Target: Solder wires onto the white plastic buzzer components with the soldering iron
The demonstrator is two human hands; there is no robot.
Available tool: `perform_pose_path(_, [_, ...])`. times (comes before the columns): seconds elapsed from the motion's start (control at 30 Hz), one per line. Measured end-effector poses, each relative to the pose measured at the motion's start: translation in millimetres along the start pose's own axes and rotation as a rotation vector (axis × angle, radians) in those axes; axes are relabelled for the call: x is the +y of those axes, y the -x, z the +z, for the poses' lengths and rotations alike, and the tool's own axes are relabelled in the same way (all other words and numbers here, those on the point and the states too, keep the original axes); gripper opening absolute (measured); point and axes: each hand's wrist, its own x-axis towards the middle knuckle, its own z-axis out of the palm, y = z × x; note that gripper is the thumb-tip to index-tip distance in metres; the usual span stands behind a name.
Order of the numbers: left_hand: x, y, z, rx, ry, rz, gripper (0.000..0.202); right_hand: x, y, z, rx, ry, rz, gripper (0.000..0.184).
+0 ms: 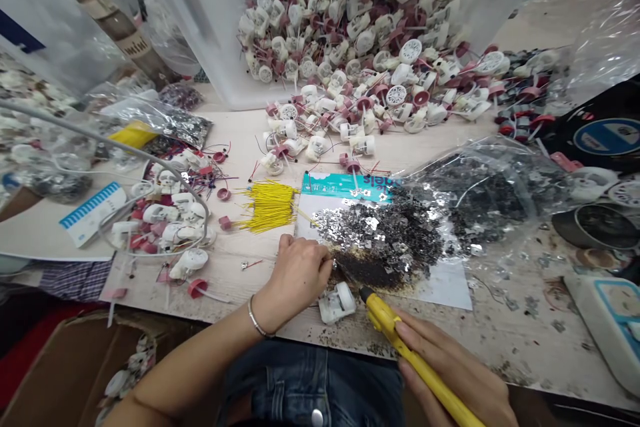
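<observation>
My right hand (453, 370) grips a yellow-handled soldering iron (400, 347), its dark tip reaching toward the near edge of a heap of small silver metal pieces (385, 233). My left hand (300, 273), a bangle on its wrist, is closed in a pinch at the heap's left edge; what its fingers hold is hidden. A small white plastic part (337, 302) lies on the table just below that hand, close to the iron's tip. A bundle of short yellow wires (265, 207) lies a little beyond the left hand.
A big pile of white and maroon plastic parts (370, 47) spills from a clear bin at the back. More such parts (170, 220) lie at left. A clear bag of metal pieces (490, 193) sits right. A cardboard box (65, 373) stands below the table edge.
</observation>
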Motion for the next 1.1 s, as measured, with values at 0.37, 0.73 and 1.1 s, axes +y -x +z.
perform_pose_path(0.37, [0.8,-0.3,-2.8,-0.032,-0.016,-0.025,0.021,-12.0,-22.5,68.9,0.266,-0.027,0.100,0.015])
perform_pose_path(0.73, [-35.6,-25.6,-10.3,0.300,-0.252,0.063,0.015,-5.9,-16.9,46.1,0.364,0.060,0.144,0.019])
perform_pose_path(1.1, [-54.3,-39.2,-9.9,0.339,-0.258,0.257,0.013,-2.2,-26.4,45.5,0.463,-0.115,0.202,0.020])
